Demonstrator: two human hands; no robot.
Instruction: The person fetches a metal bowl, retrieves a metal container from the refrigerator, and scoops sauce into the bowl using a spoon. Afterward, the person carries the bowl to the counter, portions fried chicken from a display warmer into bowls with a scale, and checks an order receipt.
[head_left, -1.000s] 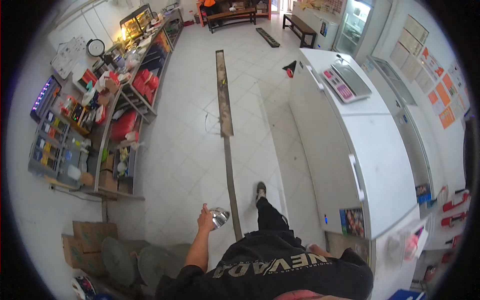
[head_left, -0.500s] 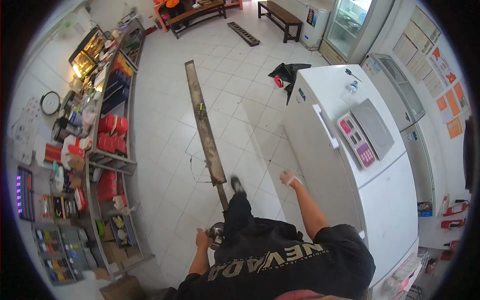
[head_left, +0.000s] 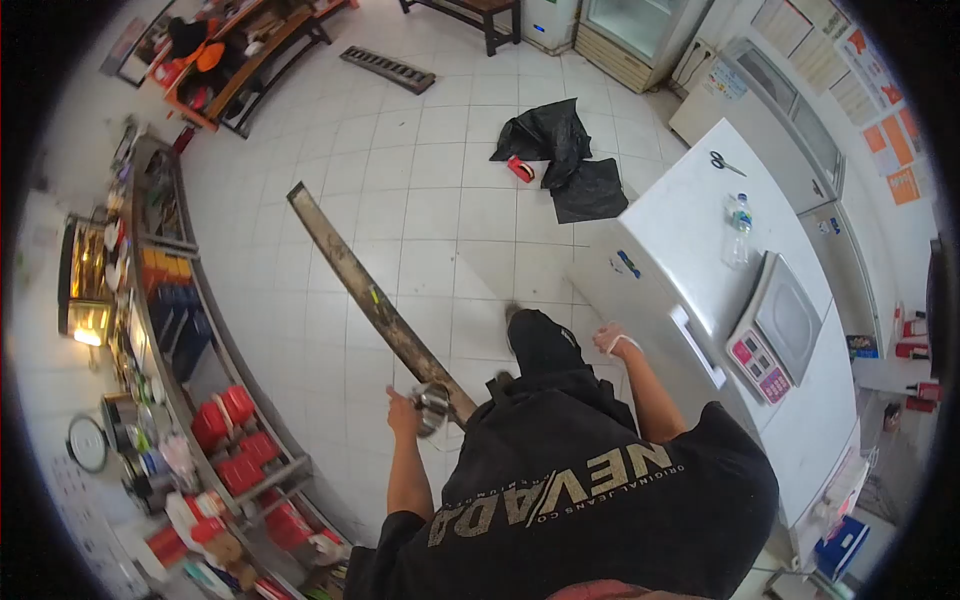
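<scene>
My left hand is closed on the edge of a shiny metal bowl, which hangs tilted above the dark floor channel. On the other side of my body, my right hand is loosely open beside the white chest freezer, with nothing visible in it. Something thin and clear shows around that hand and wrist.
Black plastic sheets and a red object lie on the tiled floor ahead. A scale, a bottle and scissors sit on the freezer. Loaded shelves line the left; benches stand farther off.
The view has swung right and moved forward, bringing the black sheets into fuller view. My right hand has come into view since the earliest frame. The bowl stays in my left hand.
</scene>
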